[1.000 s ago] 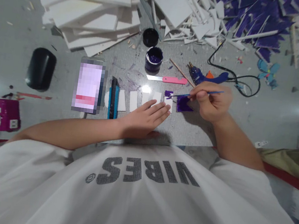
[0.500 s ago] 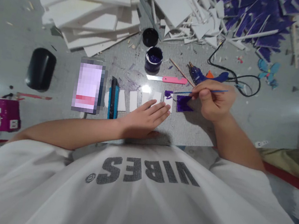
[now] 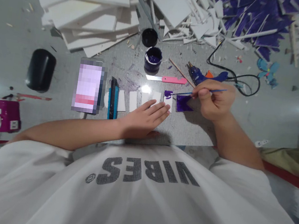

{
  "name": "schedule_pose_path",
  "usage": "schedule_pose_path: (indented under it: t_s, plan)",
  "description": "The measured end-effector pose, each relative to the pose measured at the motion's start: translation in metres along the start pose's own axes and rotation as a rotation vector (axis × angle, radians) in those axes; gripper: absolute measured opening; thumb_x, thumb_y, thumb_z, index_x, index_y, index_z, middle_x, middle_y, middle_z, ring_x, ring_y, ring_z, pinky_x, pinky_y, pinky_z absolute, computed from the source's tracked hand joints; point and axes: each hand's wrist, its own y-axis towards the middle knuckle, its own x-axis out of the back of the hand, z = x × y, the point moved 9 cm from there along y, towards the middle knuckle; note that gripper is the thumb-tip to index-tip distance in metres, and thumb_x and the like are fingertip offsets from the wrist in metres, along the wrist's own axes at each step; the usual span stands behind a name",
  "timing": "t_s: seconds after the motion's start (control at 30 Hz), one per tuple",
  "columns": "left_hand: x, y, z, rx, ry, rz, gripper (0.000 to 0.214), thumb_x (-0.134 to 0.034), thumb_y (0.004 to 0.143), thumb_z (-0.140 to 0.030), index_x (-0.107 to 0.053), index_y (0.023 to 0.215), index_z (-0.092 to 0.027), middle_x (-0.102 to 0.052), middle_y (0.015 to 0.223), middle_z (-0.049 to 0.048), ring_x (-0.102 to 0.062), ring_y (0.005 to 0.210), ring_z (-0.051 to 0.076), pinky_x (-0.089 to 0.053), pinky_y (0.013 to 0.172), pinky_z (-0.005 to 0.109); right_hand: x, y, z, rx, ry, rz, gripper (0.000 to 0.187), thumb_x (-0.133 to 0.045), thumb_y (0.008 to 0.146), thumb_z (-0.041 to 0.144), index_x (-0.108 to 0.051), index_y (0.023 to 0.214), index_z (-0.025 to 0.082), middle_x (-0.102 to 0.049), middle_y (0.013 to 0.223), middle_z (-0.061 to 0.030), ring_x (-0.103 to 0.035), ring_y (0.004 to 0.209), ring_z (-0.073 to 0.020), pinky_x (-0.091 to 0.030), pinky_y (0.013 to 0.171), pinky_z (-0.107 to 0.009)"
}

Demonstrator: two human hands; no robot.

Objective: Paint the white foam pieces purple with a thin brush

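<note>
Right hand pinches a brush at the white card; left hand, fingers slightly fanned, rests on the card's near end. Purple paint has spread slightly; coating remains incomplete. Jar stands beyond the card, leftward.

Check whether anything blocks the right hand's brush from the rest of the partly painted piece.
Nothing visible stands between the brush and the purple end of the piece; at the near end, the left hand covers part of it.
</note>
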Motion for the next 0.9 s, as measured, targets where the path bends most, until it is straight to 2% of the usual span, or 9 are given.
schedule_pose_path:
  t_s: [0.1,0.2,0.3,0.47,0.67,0.77,0.9]
  plan:
    - [0.0004,0.0001,-0.0006,-0.006,-0.006,-0.005,0.085,-0.074,0.121,-0.048,-0.052,0.187,0.000,-0.054,0.193,0.0329,-0.052,0.185,0.044,-0.041,0.152,0.064,0.0036,0.0014,0.0022,-0.004,0.006,-0.037,0.048,-0.069,0.121,0.062,-0.084,0.087,0.032,-0.077,0.070,-0.0008,-0.067,0.055,-0.0191,-0.052,0.055,-0.039]
    - [0.0011,0.0000,-0.0010,-0.011,-0.014,-0.010,0.088,-0.076,0.121,-0.049,-0.052,0.186,0.004,-0.053,0.192,0.0352,-0.053,0.184,0.045,-0.040,0.153,0.064,0.0025,0.0023,0.0031,-0.008,-0.008,-0.015,0.047,-0.068,0.121,0.063,-0.087,0.090,0.032,-0.079,0.072,-0.0021,-0.066,0.055,-0.0192,-0.053,0.055,-0.040]
    - [0.0014,0.0000,-0.0001,-0.002,-0.034,-0.009,0.088,-0.079,0.119,-0.047,-0.052,0.187,0.002,-0.053,0.193,0.0348,-0.052,0.185,0.045,-0.039,0.153,0.064,0.0000,0.0023,0.0029,0.005,-0.025,0.021,0.050,-0.069,0.120,0.064,-0.085,0.087,0.031,-0.078,0.071,-0.0018,-0.068,0.057,-0.0189,-0.054,0.056,-0.039]
    - [0.0001,-0.0005,0.0005,0.005,-0.033,0.000,0.085,-0.076,0.120,-0.047,-0.052,0.187,-0.001,-0.052,0.194,0.0331,-0.051,0.185,0.044,-0.040,0.153,0.065,0.0047,0.0023,0.0002,0.007,-0.006,-0.046,0.054,-0.069,0.120,0.070,-0.081,0.083,0.031,-0.073,0.067,-0.0001,-0.063,0.053,-0.0179,-0.053,0.054,-0.038]
    - [-0.0001,-0.0009,-0.0001,-0.009,-0.004,-0.019,0.084,-0.073,0.122,-0.050,-0.053,0.186,0.002,-0.054,0.192,0.0343,-0.054,0.184,0.045,-0.042,0.152,0.065,0.0032,0.0023,0.0035,0.031,-0.044,-0.003,0.050,-0.071,0.120,0.064,-0.084,0.085,0.031,-0.078,0.070,-0.0015,-0.068,0.057,-0.0178,-0.056,0.057,-0.037]
    - [-0.0003,-0.0010,0.0001,-0.010,-0.006,-0.022,0.084,-0.072,0.123,-0.050,-0.052,0.186,0.001,-0.054,0.192,0.0340,-0.053,0.184,0.045,-0.041,0.152,0.065,0.0072,0.0015,0.0021,0.030,-0.045,-0.036,0.052,-0.070,0.119,0.067,-0.082,0.082,0.032,-0.075,0.068,-0.0011,-0.066,0.055,-0.0182,-0.056,0.056,-0.038]
    - [0.0000,-0.0006,0.0005,-0.004,-0.033,-0.026,0.085,-0.075,0.121,-0.049,-0.052,0.187,0.000,-0.054,0.192,0.0341,-0.052,0.185,0.045,-0.041,0.152,0.065,0.0079,0.0005,0.0058,0.082,0.002,-0.067,0.045,-0.070,0.121,0.056,-0.085,0.088,0.030,-0.078,0.071,0.0002,-0.068,0.055,-0.0173,-0.052,0.053,-0.035]
